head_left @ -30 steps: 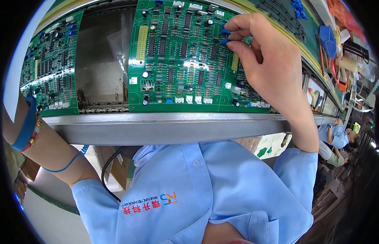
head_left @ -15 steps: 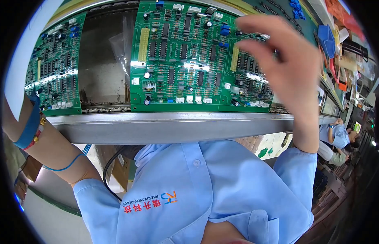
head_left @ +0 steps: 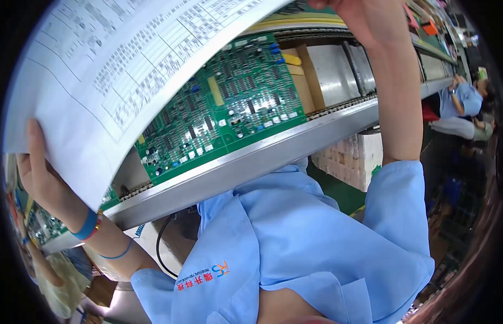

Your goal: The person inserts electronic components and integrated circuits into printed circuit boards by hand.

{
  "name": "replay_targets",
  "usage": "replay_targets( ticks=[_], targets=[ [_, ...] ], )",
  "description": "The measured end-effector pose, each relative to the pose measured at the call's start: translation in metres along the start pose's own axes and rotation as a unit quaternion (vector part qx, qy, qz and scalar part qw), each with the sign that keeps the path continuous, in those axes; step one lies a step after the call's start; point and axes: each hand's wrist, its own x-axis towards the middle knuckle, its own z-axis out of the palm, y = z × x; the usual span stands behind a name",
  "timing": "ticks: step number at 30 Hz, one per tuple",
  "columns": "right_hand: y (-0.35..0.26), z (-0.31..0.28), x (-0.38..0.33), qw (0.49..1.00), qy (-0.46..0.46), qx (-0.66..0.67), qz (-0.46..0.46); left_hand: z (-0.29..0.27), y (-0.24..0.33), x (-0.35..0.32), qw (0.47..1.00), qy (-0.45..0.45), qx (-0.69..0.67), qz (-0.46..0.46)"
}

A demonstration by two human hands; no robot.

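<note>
A large white paper sheet [head_left: 127, 70] printed with a table is held up close to the camera, bowed over the line. My left hand [head_left: 38, 173] grips its lower left edge, with a blue band on that wrist. My right hand [head_left: 359, 16] is raised at the top of the view, meets the sheet's upper right end, and is partly cut off. Below the sheet a green circuit board [head_left: 230, 108] lies on the conveyor, behind the metal rail [head_left: 273, 154].
Another green board [head_left: 43, 224] shows at the lower left on the same line. White boxes [head_left: 351, 156] stand under the conveyor. A co-worker in a blue shirt [head_left: 467, 100] sits further along at the right. My blue shirt fills the lower middle.
My right hand left the components on the circuit board and rose. The printed sheet has come up in both hands, covering the upper left. The view has tilted and the boards have shifted.
</note>
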Motion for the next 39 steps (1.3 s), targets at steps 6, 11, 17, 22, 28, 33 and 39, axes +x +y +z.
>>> replay_targets(
  ticks=[6,11,17,22,28,33,39],
  targets=[
    [0.045,-0.080,-0.017,0.987,0.016,0.125,0.100,0.054,0.031,-0.008,0.997,-0.057,-0.051,0.000],
    [0.078,-0.172,-0.041,0.950,0.136,0.271,0.076,0.056,0.035,-0.005,0.975,-0.217,-0.023,0.048],
    [0.180,-0.389,-0.170,0.705,0.555,0.434,-0.081,0.091,0.032,-0.006,0.964,-0.263,-0.026,0.009],
    [0.223,-0.447,-0.216,0.611,0.675,0.402,-0.095,0.114,0.068,-0.014,0.949,-0.312,0.003,-0.043],
    [0.244,-0.480,-0.198,0.517,0.764,0.375,-0.097,0.143,0.086,-0.023,0.945,-0.318,0.028,-0.063],
    [0.269,-0.487,-0.190,0.547,0.762,0.338,-0.069,0.153,0.084,-0.024,0.941,-0.332,0.007,-0.072],
    [0.226,-0.438,-0.194,0.699,0.651,0.249,-0.159,0.154,0.096,-0.031,0.945,-0.316,0.045,-0.068]
  ],
)
